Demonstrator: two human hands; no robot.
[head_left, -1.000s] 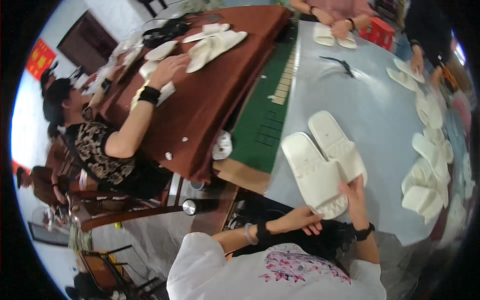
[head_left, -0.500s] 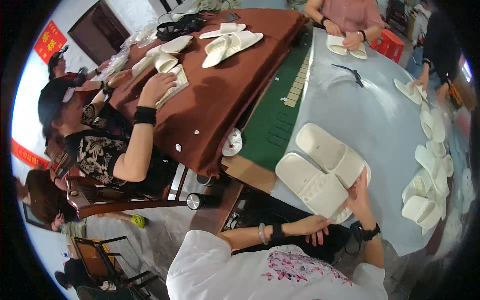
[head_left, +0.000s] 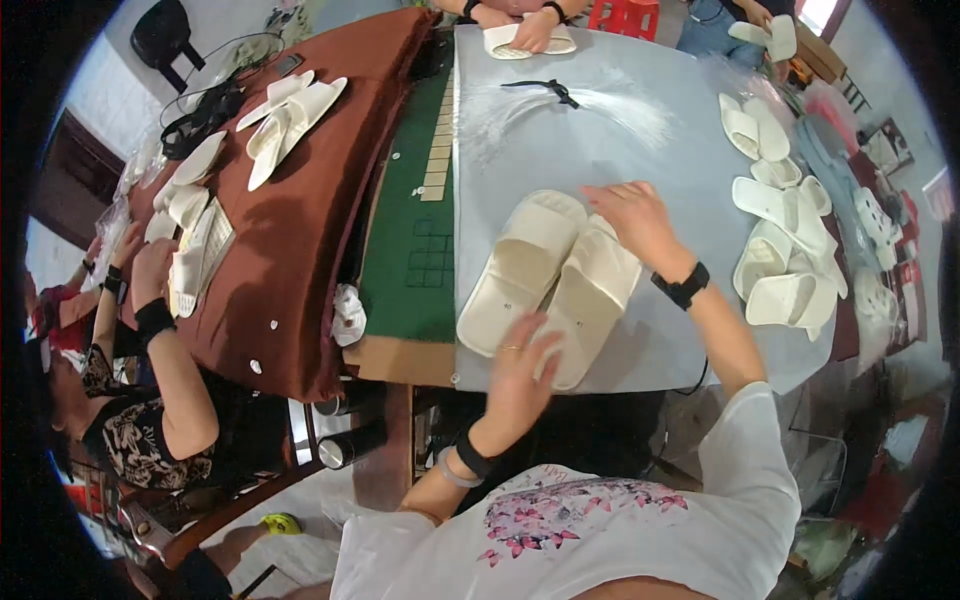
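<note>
Two cream slippers lie side by side on the grey table cover, with their heels toward me and their straps at the far end: a left slipper point(head_left: 490, 292) and a right slipper point(head_left: 598, 320). Over their heel ends hovers or rests my left hand point(head_left: 520, 375), its fingers spread and slightly blurred; contact is hard to judge. My right hand point(head_left: 645, 228) reaches across the toe end of the right slipper, fingers stretched out and not wrapped round anything. It covers part of that slipper's strap and toe.
A bundle of clear plastic strands point(head_left: 625, 110) with a black tie point(head_left: 555, 93) lies farther back. Several cream slippers point(head_left: 790, 300) are piled at right. Across the table a person's hands point(head_left: 535, 30) handle slippers. At left, another person sits by a brown-covered table point(head_left: 300, 250) with more slippers.
The slipper pair has been turned round, so the heels now face me. My right hand has moved to the toe end, my left onto the heel end. The whole view has shifted too.
</note>
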